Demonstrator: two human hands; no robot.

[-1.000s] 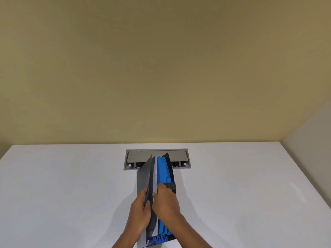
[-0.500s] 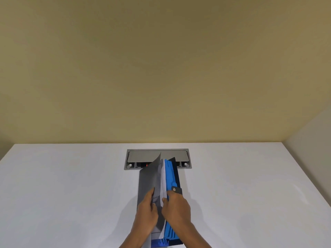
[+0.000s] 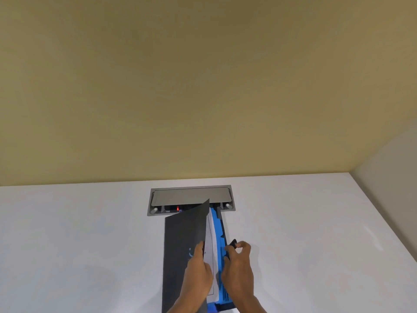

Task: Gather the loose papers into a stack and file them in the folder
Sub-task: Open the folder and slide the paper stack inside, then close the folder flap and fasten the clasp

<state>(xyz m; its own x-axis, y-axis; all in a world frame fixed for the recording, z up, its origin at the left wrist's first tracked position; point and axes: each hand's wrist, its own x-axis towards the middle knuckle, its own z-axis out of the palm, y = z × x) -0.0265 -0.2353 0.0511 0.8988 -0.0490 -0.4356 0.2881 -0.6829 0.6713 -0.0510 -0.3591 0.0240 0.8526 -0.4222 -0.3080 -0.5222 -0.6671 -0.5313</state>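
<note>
Left hand (image 3: 198, 271) fingers pinch dark cover (image 3: 185, 236) of folder (image 3: 220, 236) open, exposing white papers (image 3: 210, 242). Right hand (image 3: 237, 265) fingers nip black strap tab (image 3: 232, 244), likely for closing. Folder on counter (image 3: 90, 245).

Soft even light, slight blur

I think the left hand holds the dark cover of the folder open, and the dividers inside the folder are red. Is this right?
Not quite. The head view shows the left hand holding the dark cover of the folder open, as you say, but the dividers inside are blue, not red.
</note>
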